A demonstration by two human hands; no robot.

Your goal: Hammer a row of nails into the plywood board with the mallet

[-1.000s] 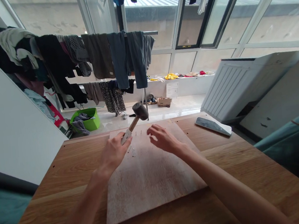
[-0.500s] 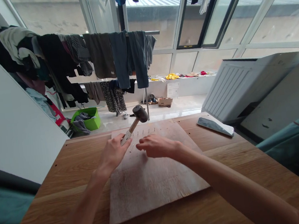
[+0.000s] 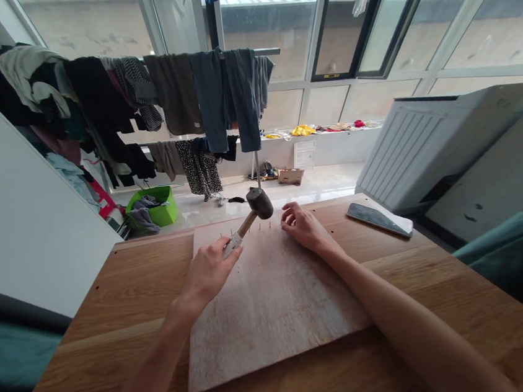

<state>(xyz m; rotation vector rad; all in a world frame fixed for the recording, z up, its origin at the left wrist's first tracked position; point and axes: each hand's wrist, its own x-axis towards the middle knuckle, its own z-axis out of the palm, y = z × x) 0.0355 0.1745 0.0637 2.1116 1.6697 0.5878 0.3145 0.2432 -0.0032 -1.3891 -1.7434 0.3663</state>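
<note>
A pale wooden board lies on the wooden table. My left hand is closed round the handle of a black-headed mallet, its head raised over the board's far edge. Several thin nails stand in a row along that far edge. My right hand rests at the far right part of the board, fingers curled in a pinch close to the nail row; whether a nail is in them is too small to see.
A dark phone lies on the table's far right. Beyond the table stand a clothes rack with hanging garments, a green basket on the floor, and a white ribbed appliance at the right.
My right hand went left across the board to the loose nails, then back up to the far right of the nail row. The mallet head shifted slightly right.
</note>
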